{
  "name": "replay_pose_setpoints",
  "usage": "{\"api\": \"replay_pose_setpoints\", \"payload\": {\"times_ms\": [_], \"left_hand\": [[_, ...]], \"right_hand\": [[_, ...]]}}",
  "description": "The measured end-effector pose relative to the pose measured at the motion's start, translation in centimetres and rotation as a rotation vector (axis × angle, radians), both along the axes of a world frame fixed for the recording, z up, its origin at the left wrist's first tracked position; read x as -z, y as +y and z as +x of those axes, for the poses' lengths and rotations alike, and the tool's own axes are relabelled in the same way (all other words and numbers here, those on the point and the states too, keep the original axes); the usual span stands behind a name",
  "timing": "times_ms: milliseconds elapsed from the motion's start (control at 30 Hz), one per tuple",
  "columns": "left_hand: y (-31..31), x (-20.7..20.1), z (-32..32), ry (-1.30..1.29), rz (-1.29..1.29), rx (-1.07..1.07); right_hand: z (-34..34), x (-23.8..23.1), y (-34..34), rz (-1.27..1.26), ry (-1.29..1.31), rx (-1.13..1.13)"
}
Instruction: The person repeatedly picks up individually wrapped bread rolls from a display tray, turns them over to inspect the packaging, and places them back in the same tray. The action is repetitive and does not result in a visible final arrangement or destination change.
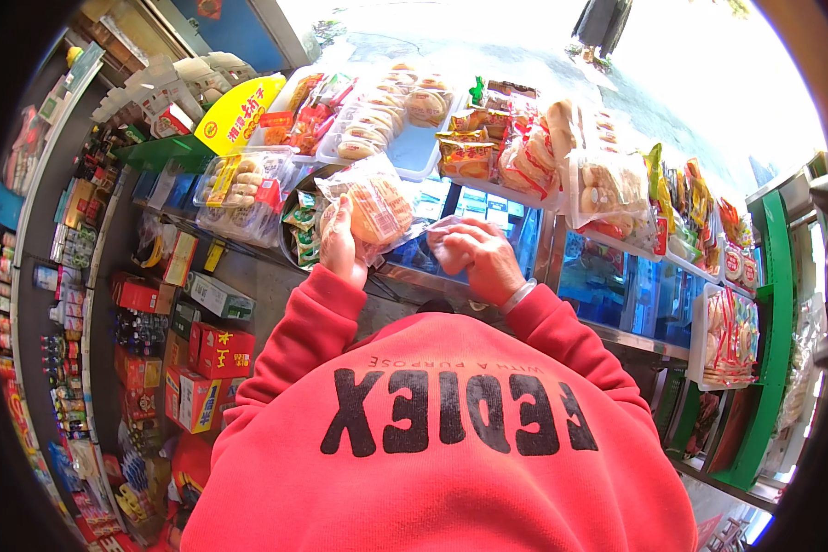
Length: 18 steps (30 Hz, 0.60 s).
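Note:
My left hand (342, 247) is closed around the side of a clear plastic bag of round orange-brown pastries (377, 204), its thumb pointing up along the bag. To the right of it, my right hand (488, 259) has its fingers curled together over a crumpled piece of clear plastic (443, 241). Whether that plastic belongs to the same bag, I cannot tell. Behind and left of the bag is a dark round tray (288, 241) with small green-and-white packets (304, 219), partly covered by the bag. Both hands are above the near edge of a glass-topped counter (506, 207).
White trays of packaged buns (370, 129) and snack packets (469, 152) line the counter's far side. Clear boxes of round cakes (239, 184) stand left, beside a yellow sign (239, 115). Stacked cartons (219, 350) and stocked shelves are at left; a green frame (777, 340) is at right.

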<state>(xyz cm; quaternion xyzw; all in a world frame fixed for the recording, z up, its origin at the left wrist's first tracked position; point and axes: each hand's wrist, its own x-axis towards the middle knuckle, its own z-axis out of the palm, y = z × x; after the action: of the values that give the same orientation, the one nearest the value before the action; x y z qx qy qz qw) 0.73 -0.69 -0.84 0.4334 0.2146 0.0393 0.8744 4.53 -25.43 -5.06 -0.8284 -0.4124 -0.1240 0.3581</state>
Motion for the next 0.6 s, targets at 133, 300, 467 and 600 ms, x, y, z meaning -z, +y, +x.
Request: {"api": "replay_pose_setpoints", "payload": {"times_ms": [133, 300, 467, 600], "left_hand": [[-0.9, -0.3, -0.2, -0.013, -0.066, -0.027], [-3.4, -0.5, -1.0, -0.030, -0.174, 0.124], [-3.7, -1.5, -1.8, 0.088, -0.220, 0.285], [-1.2, -1.7, -2.6, 0.163, 0.042, 0.361]], "right_hand": [[-0.5, -1.4, 0.2, -0.149, 0.065, 0.092], [-1.0, -3.1, 1.7, -0.095, 0.027, 0.028], [-0.3, -1.7, 1.2, 0.180, 0.070, 0.029], [0.7, -2.9, 0.5, 0.633, 0.859, -0.133]]}}
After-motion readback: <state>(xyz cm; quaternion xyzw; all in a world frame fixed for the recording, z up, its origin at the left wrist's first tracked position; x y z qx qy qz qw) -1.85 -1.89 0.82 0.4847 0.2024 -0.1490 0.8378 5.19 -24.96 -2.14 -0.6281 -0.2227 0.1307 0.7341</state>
